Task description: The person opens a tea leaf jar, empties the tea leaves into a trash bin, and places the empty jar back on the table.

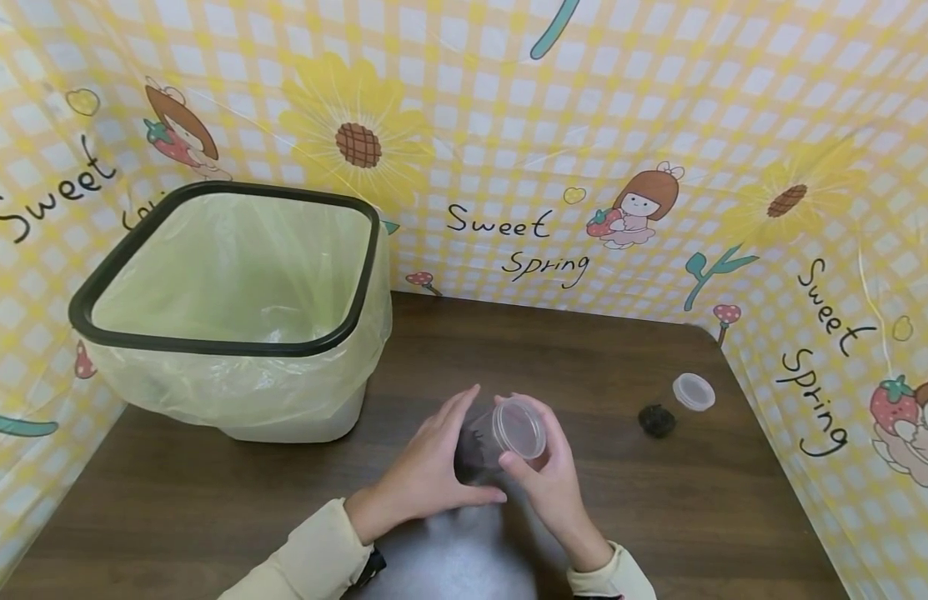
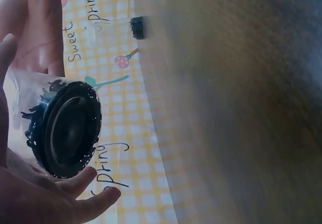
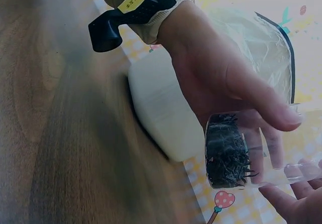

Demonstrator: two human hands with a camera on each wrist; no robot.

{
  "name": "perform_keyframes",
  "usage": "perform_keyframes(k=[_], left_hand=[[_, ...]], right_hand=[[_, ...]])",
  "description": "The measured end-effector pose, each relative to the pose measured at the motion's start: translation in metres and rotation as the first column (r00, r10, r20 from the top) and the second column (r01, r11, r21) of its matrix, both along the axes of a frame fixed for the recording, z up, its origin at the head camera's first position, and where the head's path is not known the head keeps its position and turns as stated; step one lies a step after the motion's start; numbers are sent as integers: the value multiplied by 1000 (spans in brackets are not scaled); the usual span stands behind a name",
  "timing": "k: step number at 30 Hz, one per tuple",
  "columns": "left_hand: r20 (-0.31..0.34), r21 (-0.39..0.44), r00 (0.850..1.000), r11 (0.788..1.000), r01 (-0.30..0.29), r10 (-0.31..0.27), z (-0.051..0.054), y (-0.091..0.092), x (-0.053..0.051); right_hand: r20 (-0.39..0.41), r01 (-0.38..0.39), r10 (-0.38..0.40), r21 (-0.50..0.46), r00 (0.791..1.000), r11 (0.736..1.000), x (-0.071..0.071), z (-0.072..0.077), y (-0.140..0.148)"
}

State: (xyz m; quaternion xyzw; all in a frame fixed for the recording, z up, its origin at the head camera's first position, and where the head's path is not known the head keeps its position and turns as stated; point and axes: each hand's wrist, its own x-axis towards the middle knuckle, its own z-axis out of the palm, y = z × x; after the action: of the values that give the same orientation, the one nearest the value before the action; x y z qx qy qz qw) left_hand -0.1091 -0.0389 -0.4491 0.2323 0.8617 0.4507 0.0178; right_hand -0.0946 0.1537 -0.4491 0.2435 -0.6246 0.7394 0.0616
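A clear plastic jar (image 1: 520, 428) with dark shreds packed at its base is tilted between both hands. My left hand (image 1: 422, 471) is around the jar's left side. Its fingers and thumb look straight and spread, and the fingertips reach past the jar. My right hand (image 1: 552, 479) grips the jar near its round clear top, the thumb lying along the rim. From the left wrist, the dark base of the jar (image 2: 73, 128) faces the camera. In the right wrist view the black shreds (image 3: 226, 153) show through the wall. Whether a lid is fitted, I cannot tell.
At the right of the brown wooden table (image 1: 584, 358) stands a second clear jar (image 1: 693, 392) with a dark clump (image 1: 656, 421) in its bottom. A bin (image 1: 298, 427) with a pale yellow liner bag and dark rim stands at the left. Checked cloth (image 1: 471, 150) surrounds the table.
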Motion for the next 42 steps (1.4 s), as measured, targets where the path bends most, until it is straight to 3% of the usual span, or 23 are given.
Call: perform_keyframes(k=[6, 18, 30, 35, 42], left_hand=[[23, 72, 999, 997, 33, -35, -1, 0, -1], [-45, 84, 998, 996, 44, -40, -1, 1, -4], [-101, 124, 994, 992, -23, 35, 2, 9, -6], [-172, 150, 982, 987, -54, 80, 2, 16, -5], [-224, 165, 967, 982, -89, 125, 1, 22, -5]], right_hand=[[15, 2, -2, -6, 1000, 1000, 1, 1, -1], [37, -1, 3, -37, 999, 999, -2, 4, -3], [94, 47, -34, -149, 995, 988, 0, 11, -13], [97, 106, -85, -244, 992, 964, -2, 13, -22], [104, 144, -115, -339, 988, 930, -3, 15, -31]])
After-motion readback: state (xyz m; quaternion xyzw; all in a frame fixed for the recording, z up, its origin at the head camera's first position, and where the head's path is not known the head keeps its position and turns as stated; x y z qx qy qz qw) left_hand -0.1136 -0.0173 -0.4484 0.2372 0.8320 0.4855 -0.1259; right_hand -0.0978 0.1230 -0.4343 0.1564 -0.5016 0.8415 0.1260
